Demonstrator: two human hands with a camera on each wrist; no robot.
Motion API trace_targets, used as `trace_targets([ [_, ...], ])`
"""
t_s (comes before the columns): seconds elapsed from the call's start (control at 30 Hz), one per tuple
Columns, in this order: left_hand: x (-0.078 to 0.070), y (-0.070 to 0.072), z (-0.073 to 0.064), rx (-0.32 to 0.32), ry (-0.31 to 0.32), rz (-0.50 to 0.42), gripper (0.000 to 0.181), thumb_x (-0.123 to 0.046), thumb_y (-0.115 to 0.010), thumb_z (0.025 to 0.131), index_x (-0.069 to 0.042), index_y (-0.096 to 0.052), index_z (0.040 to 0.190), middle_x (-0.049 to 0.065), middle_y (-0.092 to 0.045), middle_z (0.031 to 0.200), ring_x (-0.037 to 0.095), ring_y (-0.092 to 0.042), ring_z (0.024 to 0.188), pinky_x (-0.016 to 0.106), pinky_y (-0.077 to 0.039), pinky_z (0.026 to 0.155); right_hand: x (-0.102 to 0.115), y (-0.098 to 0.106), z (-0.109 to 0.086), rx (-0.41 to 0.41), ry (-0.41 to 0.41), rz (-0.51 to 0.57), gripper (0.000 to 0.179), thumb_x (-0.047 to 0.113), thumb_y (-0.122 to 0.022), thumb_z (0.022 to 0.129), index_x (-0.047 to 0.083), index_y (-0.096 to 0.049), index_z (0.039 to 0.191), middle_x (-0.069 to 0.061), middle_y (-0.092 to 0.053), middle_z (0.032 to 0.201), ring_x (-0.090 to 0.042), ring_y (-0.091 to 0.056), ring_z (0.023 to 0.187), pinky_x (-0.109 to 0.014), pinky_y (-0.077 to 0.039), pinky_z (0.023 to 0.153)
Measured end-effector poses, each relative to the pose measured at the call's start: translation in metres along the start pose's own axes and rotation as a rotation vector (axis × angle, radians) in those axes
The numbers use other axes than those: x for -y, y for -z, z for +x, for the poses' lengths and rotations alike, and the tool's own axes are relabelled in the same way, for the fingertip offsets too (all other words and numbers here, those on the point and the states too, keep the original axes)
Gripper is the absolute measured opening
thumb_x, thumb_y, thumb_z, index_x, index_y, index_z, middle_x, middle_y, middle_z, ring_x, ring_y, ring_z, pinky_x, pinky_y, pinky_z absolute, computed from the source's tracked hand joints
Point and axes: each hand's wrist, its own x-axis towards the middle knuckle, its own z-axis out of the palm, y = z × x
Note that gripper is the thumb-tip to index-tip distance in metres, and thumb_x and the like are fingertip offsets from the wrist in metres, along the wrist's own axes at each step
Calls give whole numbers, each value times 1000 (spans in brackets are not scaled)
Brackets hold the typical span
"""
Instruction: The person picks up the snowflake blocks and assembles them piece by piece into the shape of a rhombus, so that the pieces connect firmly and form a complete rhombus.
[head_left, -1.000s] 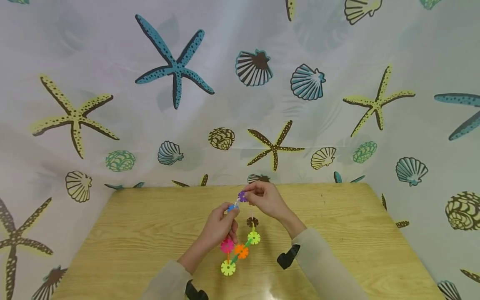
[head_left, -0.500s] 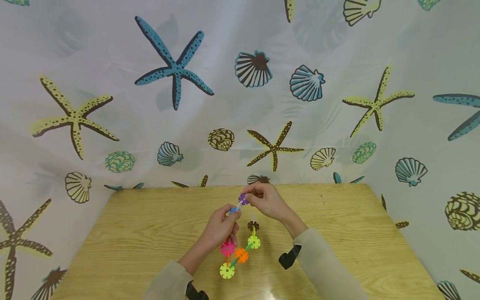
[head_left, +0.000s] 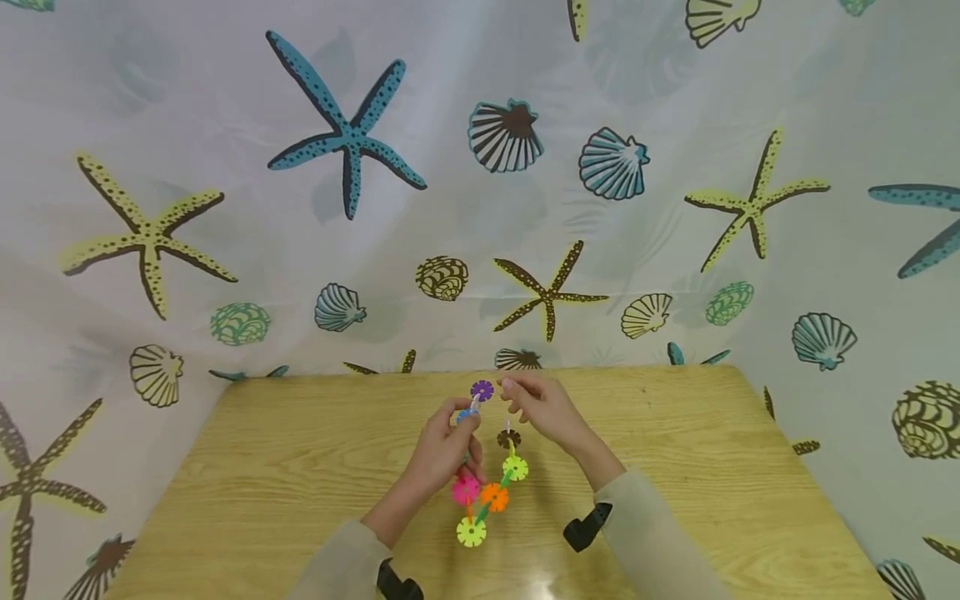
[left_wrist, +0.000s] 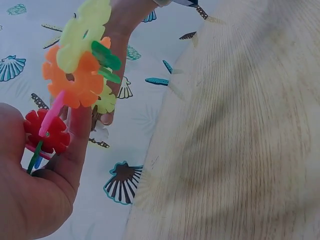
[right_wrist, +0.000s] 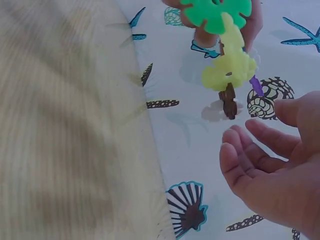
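My left hand (head_left: 442,446) pinches a blue notched plastic disc (head_left: 464,416) in a chain of interlocking discs. A purple disc (head_left: 482,391) stands at the chain's upper end, joined by a clear white piece (head_left: 475,405). Below the hand, the chain loops through a pink disc (head_left: 465,490), a yellow disc (head_left: 471,532) and an orange disc (head_left: 494,497). It climbs again to a yellow-green disc (head_left: 515,469) and a brown disc (head_left: 509,438). Just right of the purple disc, my right hand (head_left: 546,410) holds nothing, its fingers loosely bent.
A wooden table (head_left: 300,467) spreads beneath the hands. Behind and beside it hangs a pale curtain (head_left: 465,225) printed with starfish and shells. Each wrist carries a small black camera, one on the right sleeve (head_left: 645,525).
My right fingers have let go of the purple disc and drawn slightly right. The left hand still holds the chain, whose lower loop has swung a little to the right.
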Motion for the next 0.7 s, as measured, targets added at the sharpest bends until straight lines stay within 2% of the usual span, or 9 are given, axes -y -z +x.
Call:
trace_targets([
  [0.13, 0, -1, 1, -8, -9, -9, 52, -26, -50, 111, -11, -35, 158, 13, -65, 70, 24, -70, 49, 35, -59, 50, -10, -1, -9, 41, -75, 7, 49, 35, -47, 114, -1, -61, 144, -26, -69, 126, -34, -70, 103, -45, -61, 87],
  [0.33, 1, -3, 4, 14, -43, -13, 58, -23, -47, 111, -18, -24, 164, 15, -63, 69, 27, -69, 49, 37, -60, 50, -17, -5, -18, 123, -140, 75, 51, 32, -45, 114, -6, -56, 147, -28, -66, 130, -21, -69, 97, -55, -59, 94],
  [0.43, 1, -3, 4, 12, -50, -7, 59, -23, -47, 112, -26, -21, 165, 16, -63, 71, 29, -69, 49, 36, -59, 49, -17, -7, -20, 150, -133, 120, 49, 28, -45, 115, -7, -55, 148, -26, -70, 126, -16, -66, 90, -51, -58, 91],
  [0.57, 0, -5, 5, 9, -62, 6, 62, -22, -47, 111, -32, -19, 166, 18, -63, 73, 30, -69, 50, 35, -58, 49, -14, -7, -20, 157, -102, 151, 47, 24, -46, 114, -7, -54, 149, -27, -72, 124, -13, -65, 88, -37, -54, 83],
  [0.7, 0, -7, 5, 6, -66, 20, 63, -20, -47, 111, -36, -20, 166, 19, -64, 74, 30, -70, 51, 35, -58, 49, -10, -7, -19, 154, -84, 154, 47, 24, -47, 114, -5, -54, 149, -28, -71, 128, -11, -65, 91, -37, -52, 86],
])
